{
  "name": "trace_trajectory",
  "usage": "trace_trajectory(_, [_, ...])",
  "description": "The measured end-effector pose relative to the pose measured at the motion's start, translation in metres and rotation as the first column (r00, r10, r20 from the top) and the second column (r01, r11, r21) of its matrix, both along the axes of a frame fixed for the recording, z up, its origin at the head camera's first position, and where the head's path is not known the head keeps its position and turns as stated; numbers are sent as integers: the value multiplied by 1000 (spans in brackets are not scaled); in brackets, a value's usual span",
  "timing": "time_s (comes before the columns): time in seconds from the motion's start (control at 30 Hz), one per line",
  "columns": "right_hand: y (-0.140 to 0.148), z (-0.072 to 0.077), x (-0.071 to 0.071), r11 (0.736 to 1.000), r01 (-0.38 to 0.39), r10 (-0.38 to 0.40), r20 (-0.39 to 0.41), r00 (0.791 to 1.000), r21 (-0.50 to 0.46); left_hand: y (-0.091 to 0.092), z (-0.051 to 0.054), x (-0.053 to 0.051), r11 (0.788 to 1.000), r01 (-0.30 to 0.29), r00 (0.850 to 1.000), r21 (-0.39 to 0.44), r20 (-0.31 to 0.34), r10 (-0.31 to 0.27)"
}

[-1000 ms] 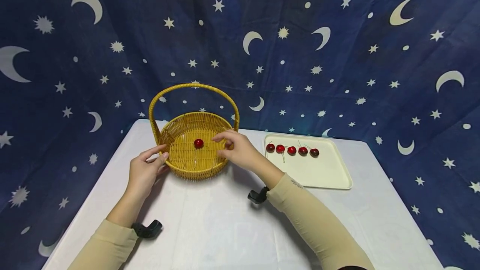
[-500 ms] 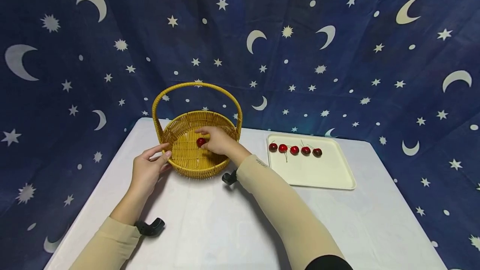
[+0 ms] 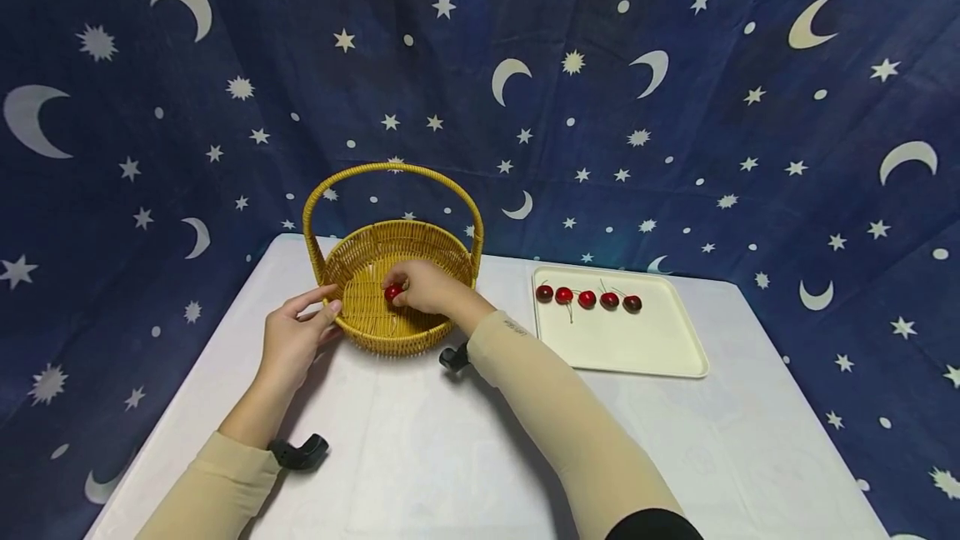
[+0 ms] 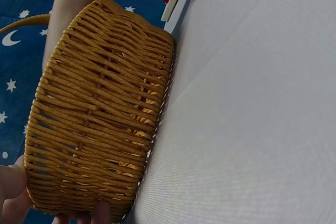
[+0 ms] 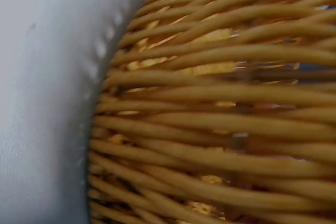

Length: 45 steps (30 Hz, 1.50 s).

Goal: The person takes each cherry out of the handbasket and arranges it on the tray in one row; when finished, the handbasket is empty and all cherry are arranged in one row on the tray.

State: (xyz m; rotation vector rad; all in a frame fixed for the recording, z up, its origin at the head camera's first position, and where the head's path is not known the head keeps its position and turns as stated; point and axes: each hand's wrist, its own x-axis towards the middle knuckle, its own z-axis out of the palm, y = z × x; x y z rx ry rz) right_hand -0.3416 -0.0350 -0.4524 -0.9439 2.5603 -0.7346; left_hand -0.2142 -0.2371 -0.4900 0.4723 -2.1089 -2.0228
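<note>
A round yellow wicker basket (image 3: 390,346) with a tall arched handle stands on the table's left half. My left hand (image 3: 291,344) holds its left rim, with the thumb (image 4: 11,182) on one side of the wall and the other fingers beneath in the left wrist view. Inside the basket, my right hand (image 3: 426,286) pinches a dark red cherry (image 3: 392,292) between thumb and fingers, low over the woven floor. Only the basket's woven side (image 5: 220,103) fills the right wrist view, hiding the right fingers.
To the right of the basket lies a cream rectangular tray (image 3: 630,344). Several cherries (image 3: 587,300) with stems form a row along its far side. White cloth (image 3: 390,440) covers the table, and a blue curtain (image 3: 450,57) with moons and stars hangs behind.
My right hand has moved left from the basket's right side to the cherry and now grips it. The cherry has shifted slightly left and nearer. My left hand stays at the rim.
</note>
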Motion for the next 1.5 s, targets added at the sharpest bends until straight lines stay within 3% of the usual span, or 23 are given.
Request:
trace_trajectory(0.17, [14,20,9,989,12,-11,9,1000,-148,-1,1,-2,1000,-7,1000,8,7,7])
trace_trajectory(0.37, [54,43,26,954,27,-36,-25,999,-298,-2,1,-4,1000,-2,1000,9,12,2])
trace_trajectory(0.53, [103,49,39,926,46,-76,-66,995,-375,-1,2,-3,1000,-11,1000,-1,21,11])
trace_trajectory(0.7, [158,45,52,910,171,-210,-64,975,-379,-1,2,-2,1000,-20,999,-14,27,21])
trace_trajectory(0.93, [249,15,66,872,329,-389,-104,915,-363,1,2,1,1000,-8,1000,-18,20,9])
trace_trajectory(1.03, [290,6,66,854,399,-462,-133,877,-335,2,2,2,1000,-10,1000,-16,19,10])
trace_trajectory(1.3, [374,-9,45,753,623,-657,-187,730,-215,1,2,1,1000,-18,1000,-9,20,18])
trace_trajectory(1.43, [398,-20,29,714,680,-700,-187,689,-169,2,2,1,1000,-17,1000,-8,18,18])
trace_trajectory(1.5, [405,-25,22,706,691,-708,-190,680,-157,3,2,1,1000,-16,1000,-5,14,16])
